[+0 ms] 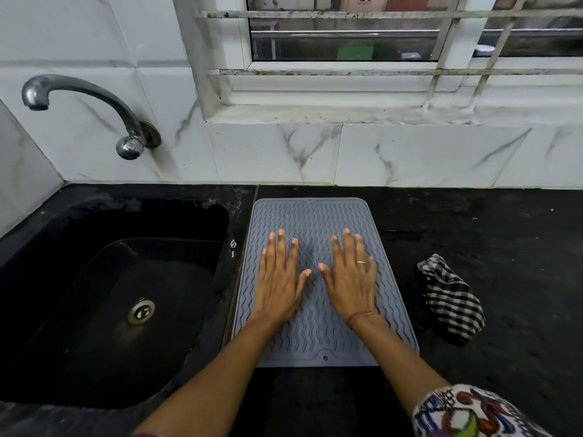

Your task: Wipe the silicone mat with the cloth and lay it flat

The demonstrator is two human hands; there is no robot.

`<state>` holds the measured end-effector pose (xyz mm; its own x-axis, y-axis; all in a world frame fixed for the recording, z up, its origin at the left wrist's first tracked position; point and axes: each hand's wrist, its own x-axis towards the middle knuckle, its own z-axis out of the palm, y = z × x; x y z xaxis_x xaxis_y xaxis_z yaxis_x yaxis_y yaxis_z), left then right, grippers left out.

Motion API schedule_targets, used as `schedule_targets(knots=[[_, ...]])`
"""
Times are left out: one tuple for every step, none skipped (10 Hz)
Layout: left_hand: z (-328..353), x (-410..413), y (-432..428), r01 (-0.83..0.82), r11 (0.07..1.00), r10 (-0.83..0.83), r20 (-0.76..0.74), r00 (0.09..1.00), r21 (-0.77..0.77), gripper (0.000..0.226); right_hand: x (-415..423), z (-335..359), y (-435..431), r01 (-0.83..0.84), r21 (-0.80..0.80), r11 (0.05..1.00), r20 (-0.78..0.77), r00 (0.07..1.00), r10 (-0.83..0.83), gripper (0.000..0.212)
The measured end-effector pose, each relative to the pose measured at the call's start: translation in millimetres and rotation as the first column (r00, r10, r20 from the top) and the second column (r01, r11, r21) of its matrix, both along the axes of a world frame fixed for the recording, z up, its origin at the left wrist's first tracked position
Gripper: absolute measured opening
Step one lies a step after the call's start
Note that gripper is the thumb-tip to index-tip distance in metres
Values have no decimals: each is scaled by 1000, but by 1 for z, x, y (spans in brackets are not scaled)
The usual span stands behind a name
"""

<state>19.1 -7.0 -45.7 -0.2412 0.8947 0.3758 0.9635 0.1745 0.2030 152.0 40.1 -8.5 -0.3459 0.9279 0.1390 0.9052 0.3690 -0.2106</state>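
Here mat [315, 216] lies flat on black counter [473, 222], just right of sink [94, 294], long edge running toward back wall. Left hand [277, 279] and right hand [351, 279] press palms down on mat middle, side by side, fingers [280, 244] straight and slightly spread, gripping nothing. Cloth [451, 301] bunched on counter, right of mat, apart from it.

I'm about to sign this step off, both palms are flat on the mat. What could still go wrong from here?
1. The silicone mat lies close beside the sink; a sideways push from the left hand or right hand might slide its edge over the rim.
2. The cloth sits crumpled on the counter, apart from the mat; if wiping isn't finished, it may get skipped.
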Motion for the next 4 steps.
schedule_targets(knots=[[-13,0,1,1,1000,-4,-84,996,-31,64,-3,-11,-3,-30,-43,999,66,997,33,81],[-20,0,-3,-16,1000,14,-88,996,-21,67,2,-23,-6,-65,-43,997,77,995,69,79],[-23,-2,-3,-3,1000,4,-73,997,11,67,4,-31,-7,-112,-11,994,73,991,113,78],[-19,-4,3,-30,998,34,-74,997,55,66,-2,-30,-4,-86,14,996,11,996,85,78]])
